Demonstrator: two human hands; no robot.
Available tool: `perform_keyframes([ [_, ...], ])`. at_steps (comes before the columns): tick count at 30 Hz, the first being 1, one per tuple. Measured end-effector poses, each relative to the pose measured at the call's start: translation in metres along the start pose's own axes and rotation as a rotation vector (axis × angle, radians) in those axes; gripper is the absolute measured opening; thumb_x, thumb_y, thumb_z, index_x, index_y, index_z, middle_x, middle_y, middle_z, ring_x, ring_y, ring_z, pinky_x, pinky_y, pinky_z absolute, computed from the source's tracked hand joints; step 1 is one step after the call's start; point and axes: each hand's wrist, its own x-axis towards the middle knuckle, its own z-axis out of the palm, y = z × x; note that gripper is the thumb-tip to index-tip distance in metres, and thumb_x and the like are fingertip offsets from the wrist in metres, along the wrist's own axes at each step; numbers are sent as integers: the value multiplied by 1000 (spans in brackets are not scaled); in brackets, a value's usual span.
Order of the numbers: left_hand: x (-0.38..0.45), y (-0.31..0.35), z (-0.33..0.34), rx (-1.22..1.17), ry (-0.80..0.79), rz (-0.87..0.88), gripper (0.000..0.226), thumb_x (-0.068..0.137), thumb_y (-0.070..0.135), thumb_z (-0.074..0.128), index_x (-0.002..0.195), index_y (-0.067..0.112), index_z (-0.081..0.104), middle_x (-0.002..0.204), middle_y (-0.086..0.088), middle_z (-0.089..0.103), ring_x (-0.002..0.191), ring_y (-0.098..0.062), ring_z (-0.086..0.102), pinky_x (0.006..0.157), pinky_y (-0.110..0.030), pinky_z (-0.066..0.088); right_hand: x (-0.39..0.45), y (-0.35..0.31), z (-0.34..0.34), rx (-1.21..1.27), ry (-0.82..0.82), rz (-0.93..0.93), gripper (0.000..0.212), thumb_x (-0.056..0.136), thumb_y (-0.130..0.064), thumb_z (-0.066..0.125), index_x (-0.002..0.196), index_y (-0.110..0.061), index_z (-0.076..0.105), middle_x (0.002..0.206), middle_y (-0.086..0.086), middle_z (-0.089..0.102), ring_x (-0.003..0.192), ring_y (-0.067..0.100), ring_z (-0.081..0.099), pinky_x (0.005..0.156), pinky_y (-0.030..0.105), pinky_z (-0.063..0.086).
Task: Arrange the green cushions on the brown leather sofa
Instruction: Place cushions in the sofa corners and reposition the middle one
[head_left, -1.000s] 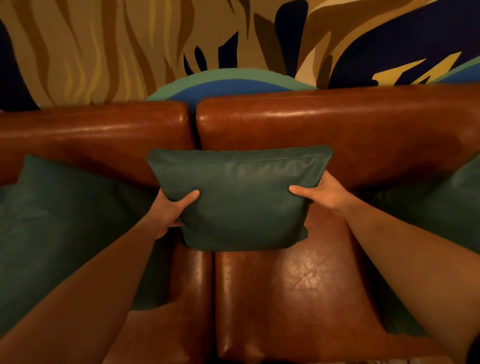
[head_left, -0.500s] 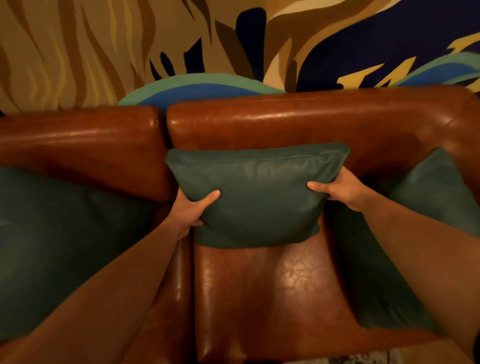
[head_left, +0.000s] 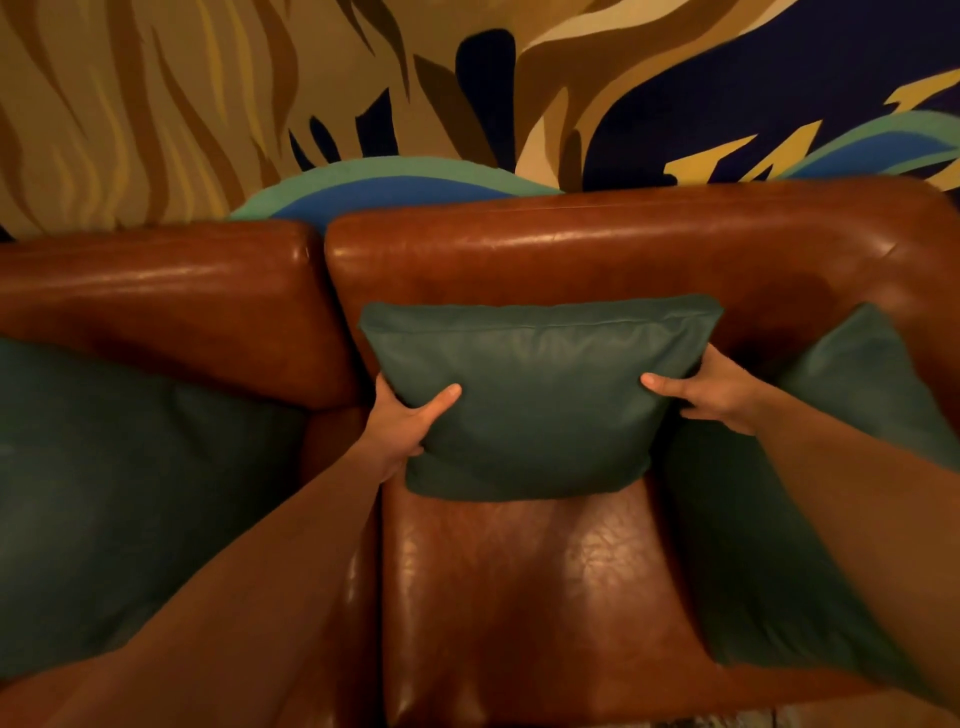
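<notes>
A small green cushion (head_left: 535, 395) stands upright against the right back pad of the brown leather sofa (head_left: 571, 249), its lower edge on the seat. My left hand (head_left: 405, 421) grips its left side, thumb on the front. My right hand (head_left: 711, 389) grips its right side the same way. A large green cushion (head_left: 114, 493) lies on the left seat. Another green cushion (head_left: 841, 395) leans in the sofa's right corner, partly hidden by my right forearm.
The right seat pad (head_left: 535, 597) shows bare leather in front of the held cushion. A seam runs between the two seat pads under my left wrist. Behind the sofa is a painted wall (head_left: 260, 104) with tan, navy and teal shapes.
The cushion, held in both hands, has shifted rightward from the gap between the two back pads onto the right pad. The view has turned right, bringing the sofa's right corner into sight.
</notes>
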Motion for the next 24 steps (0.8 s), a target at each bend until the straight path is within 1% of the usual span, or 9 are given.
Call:
perform_keyframes([
  [2,-3,0,-4,27,-11,-10,101,74,40,87,152,39,21,118,23,52,115,-16,56,81,-40,54,-9,2,-2,-165,-45,97,117,66,-40,94,160,-31,26,159,-2,42,145,29,41,109,59,42],
  [4,-6,-3,-12,87,-23,-20,111,78,38,84,158,37,8,133,16,44,123,-15,50,92,-42,49,-21,3,-1,-424,-153,230,156,25,-67,96,158,-16,34,155,7,45,139,31,47,104,51,47],
  [5,-11,-3,-17,124,-26,-32,114,80,36,83,160,31,2,140,12,41,128,-14,47,97,-41,46,-24,4,2,-556,-233,289,158,16,-76,90,152,-10,43,148,10,51,131,30,53,101,46,51],
  [6,-12,-7,-23,174,-30,-51,115,82,37,81,161,25,-2,151,6,38,136,-16,43,103,-40,44,-28,2,8,-664,-317,341,140,30,-76,90,146,-9,50,139,10,57,123,28,56,98,43,52],
  [8,-18,-13,-38,248,-50,-83,114,83,41,80,161,22,0,163,-4,28,146,-20,35,112,-39,38,-33,-1,28,-768,-412,355,78,81,-58,77,140,-12,56,133,6,61,119,25,59,92,37,55],
  [10,-27,-17,-54,318,-68,-58,102,86,40,77,161,19,12,162,-12,31,146,-23,36,111,-31,34,-40,-9,58,-790,-450,291,44,96,-47,65,128,-17,59,133,6,63,123,25,61,80,29,55],
  [18,-54,-11,-160,535,-45,98,53,98,38,61,145,18,49,148,-5,52,136,-21,48,106,-26,37,-69,-81,226,-833,-544,-84,29,100,-46,59,115,-22,66,112,3,67,94,13,64,71,26,50],
  [22,-71,-5,-254,550,126,249,43,97,27,63,137,14,58,139,-5,60,130,-21,54,102,-20,35,-96,-117,329,-678,-479,-251,20,101,-35,60,111,-18,66,102,4,66,87,15,60,59,23,44],
  [24,-79,-7,-302,598,254,337,39,93,29,61,129,15,64,134,-8,63,129,-25,55,109,-27,34,-115,-132,378,-657,-471,-301,21,101,-35,61,110,-17,68,95,-1,66,86,14,61,60,21,43],
])
